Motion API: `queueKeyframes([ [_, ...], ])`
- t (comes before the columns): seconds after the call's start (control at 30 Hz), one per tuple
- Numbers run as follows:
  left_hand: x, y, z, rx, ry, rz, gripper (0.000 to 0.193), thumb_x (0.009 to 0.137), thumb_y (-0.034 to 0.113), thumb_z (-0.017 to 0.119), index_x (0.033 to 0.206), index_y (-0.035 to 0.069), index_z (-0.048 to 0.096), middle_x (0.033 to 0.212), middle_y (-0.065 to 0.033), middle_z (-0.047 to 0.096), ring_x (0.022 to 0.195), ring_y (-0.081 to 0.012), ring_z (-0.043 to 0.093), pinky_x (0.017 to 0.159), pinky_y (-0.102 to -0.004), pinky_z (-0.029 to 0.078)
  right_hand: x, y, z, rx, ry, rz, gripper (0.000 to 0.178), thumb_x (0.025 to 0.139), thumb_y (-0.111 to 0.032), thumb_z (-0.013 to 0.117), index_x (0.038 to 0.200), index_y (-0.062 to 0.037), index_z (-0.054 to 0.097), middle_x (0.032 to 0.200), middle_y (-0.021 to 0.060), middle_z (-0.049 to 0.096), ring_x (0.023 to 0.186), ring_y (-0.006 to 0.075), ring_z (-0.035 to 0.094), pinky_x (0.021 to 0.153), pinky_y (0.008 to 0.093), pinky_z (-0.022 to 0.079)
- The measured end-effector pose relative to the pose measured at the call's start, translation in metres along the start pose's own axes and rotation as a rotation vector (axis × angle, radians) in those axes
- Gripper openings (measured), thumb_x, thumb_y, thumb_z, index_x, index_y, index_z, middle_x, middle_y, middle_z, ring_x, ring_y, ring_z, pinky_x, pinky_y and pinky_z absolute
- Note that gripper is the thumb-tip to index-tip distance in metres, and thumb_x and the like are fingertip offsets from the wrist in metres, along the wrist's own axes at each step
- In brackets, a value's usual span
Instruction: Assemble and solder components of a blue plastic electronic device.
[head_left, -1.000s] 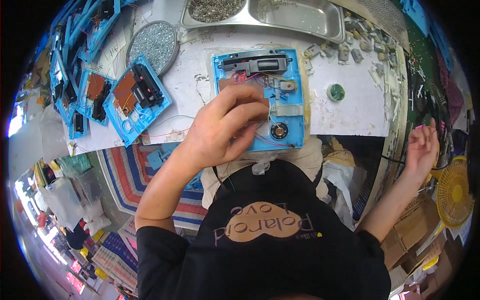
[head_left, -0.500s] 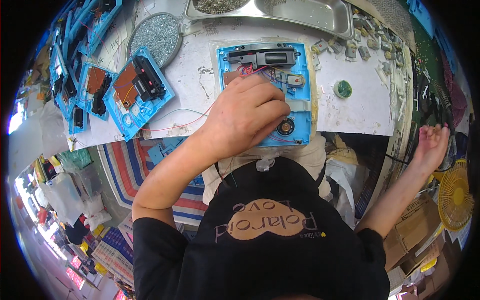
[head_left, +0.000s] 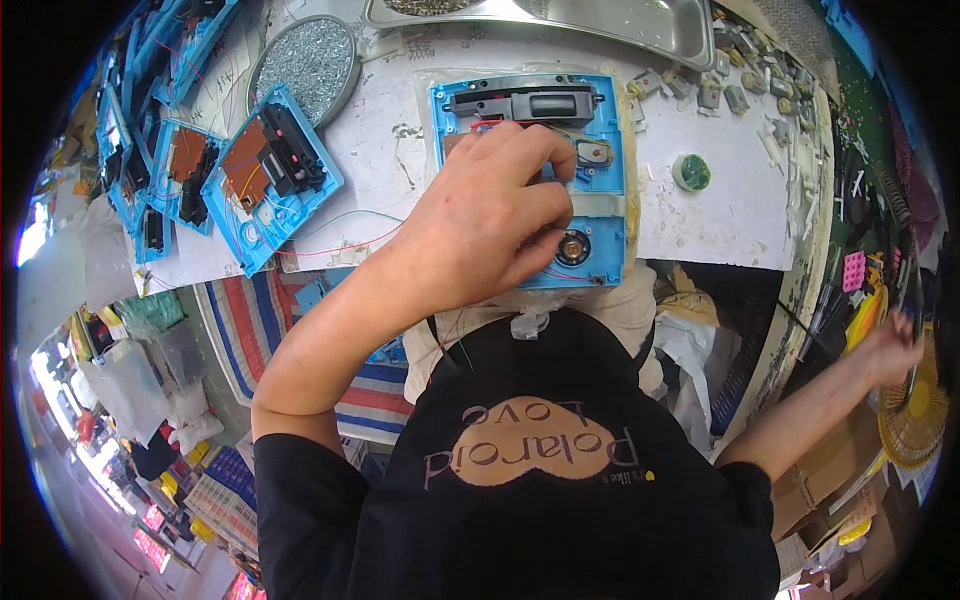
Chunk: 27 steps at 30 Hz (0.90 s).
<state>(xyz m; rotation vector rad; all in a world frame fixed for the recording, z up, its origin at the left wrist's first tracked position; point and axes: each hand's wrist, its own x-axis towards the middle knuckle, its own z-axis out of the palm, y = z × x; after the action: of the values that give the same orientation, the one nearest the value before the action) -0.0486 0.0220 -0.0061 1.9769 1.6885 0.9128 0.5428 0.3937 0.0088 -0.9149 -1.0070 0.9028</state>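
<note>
A blue plastic panel lies on the white worktop, with a black module along its top edge, a small round speaker near its bottom, and red wires. My left hand rests on it with curled fingers pressing on the parts in its middle and hiding them. My right hand is stretched far out to the right past the bench edge, next to a yellow fan. It is blurred, its fingers look apart, and I see nothing in it.
More blue panels with black and brown parts lie at the left. A round dish of screws and a metal tray stand at the back. Small grey parts and a green disc lie to the right.
My right hand has swung down and further out to the right, toward the fan. My left hand has stayed on the blue panel with little shift of its fingers.
</note>
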Motion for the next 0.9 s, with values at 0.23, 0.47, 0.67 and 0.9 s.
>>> queueKeyframes([
  [0.23, 0.007, -0.003, -0.005, 0.019, -0.075, 0.045, 0.018, 0.072, 0.004, 0.076, 0.087, 0.008, 0.066, 0.115, -0.0096, 0.059, 0.101, -0.0306, 0.060, 0.090, -0.0422, 0.046, -0.185, -0.029, 0.148, 0.275, -0.398, 0.311, 0.039, 0.096, -0.024, 0.055, 0.119, 0.0063, 0.065, 0.074, 0.0040, 0.048, 0.073, 0.0156, 0.044, 0.072, 0.0340, 0.038],
  [0.47, 0.010, -0.002, -0.006, 0.056, -0.112, 0.055, 0.016, 0.074, 0.004, 0.075, 0.085, 0.007, 0.064, 0.117, -0.0088, 0.060, 0.106, -0.0308, 0.060, 0.090, -0.0423, 0.047, -0.278, -0.016, 0.250, 0.055, -0.952, 0.282, 0.040, 0.088, -0.032, 0.065, 0.101, 0.0054, 0.061, 0.075, 0.0079, 0.053, 0.069, 0.0160, 0.047, 0.059, 0.0301, 0.038],
  [0.67, 0.015, -0.001, -0.007, 0.092, -0.151, 0.056, 0.013, 0.075, 0.003, 0.074, 0.084, 0.005, 0.064, 0.116, -0.0072, 0.061, 0.106, -0.0287, 0.061, 0.085, -0.0402, 0.049, -0.297, -0.016, 0.272, -0.078, -1.149, 0.143, 0.031, 0.084, -0.027, 0.069, 0.092, 0.0036, 0.066, 0.069, 0.0058, 0.053, 0.062, 0.0156, 0.046, 0.056, 0.0304, 0.033],
  [0.9, 0.015, -0.002, -0.007, 0.081, -0.147, 0.059, 0.012, 0.075, 0.003, 0.074, 0.083, 0.004, 0.065, 0.115, -0.0077, 0.062, 0.106, -0.0289, 0.062, 0.085, -0.0409, 0.050, -0.298, -0.014, 0.278, -0.123, -1.225, 0.069, 0.028, 0.083, -0.025, 0.068, 0.091, 0.0018, 0.067, 0.065, 0.0051, 0.051, 0.055, 0.0163, 0.046, 0.052, 0.0304, 0.032],
])
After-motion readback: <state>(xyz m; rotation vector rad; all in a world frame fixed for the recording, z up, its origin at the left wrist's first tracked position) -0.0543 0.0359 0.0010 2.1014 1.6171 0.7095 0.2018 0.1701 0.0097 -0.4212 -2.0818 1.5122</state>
